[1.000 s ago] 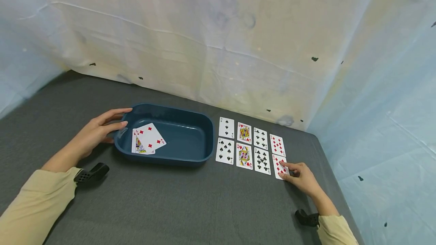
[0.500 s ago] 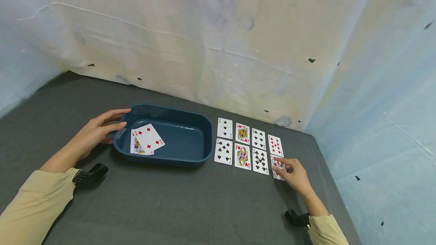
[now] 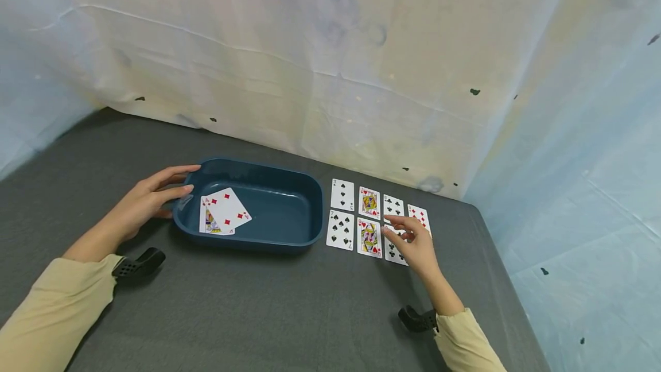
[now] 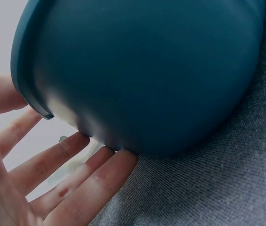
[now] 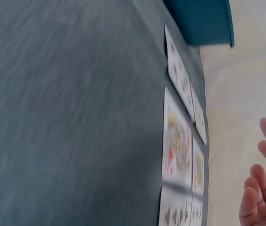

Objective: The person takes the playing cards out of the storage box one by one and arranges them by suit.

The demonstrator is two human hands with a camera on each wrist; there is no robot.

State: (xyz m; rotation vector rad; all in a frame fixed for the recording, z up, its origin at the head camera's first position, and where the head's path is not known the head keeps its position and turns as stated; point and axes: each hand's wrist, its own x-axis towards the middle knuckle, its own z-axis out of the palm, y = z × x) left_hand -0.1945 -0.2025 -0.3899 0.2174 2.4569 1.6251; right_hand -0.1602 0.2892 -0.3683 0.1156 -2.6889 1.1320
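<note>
My left hand (image 3: 144, 202) rests at the left end of a dark blue tray (image 3: 291, 217), thumb and index at its rim. In the left wrist view, straight fingers (image 4: 53, 160) touch its outer wall. Inside lie a four of diamonds (image 3: 227, 208) and a face card (image 3: 210, 225) partly under it. My right hand (image 3: 415, 248) hovers over the right side of two rows of playing cards, thumb and index apart with no card between them. It partly covers a clubs card (image 3: 392, 254) beside the queen of hearts (image 3: 369, 238). The lower diamonds card is hidden behind it.
Left in the rows are a seven of spades (image 3: 340, 229) and a smaller spades card (image 3: 343, 195). The back row continues with a hearts face card (image 3: 369, 202), a clubs card (image 3: 393, 205) and a diamonds card (image 3: 419, 214). A pale curtain (image 3: 289, 62) hangs behind the table.
My right hand has lifted off the lower diamonds card and moved left to the clubs and queen of hearts cards. The left hand and tray have stayed put.
</note>
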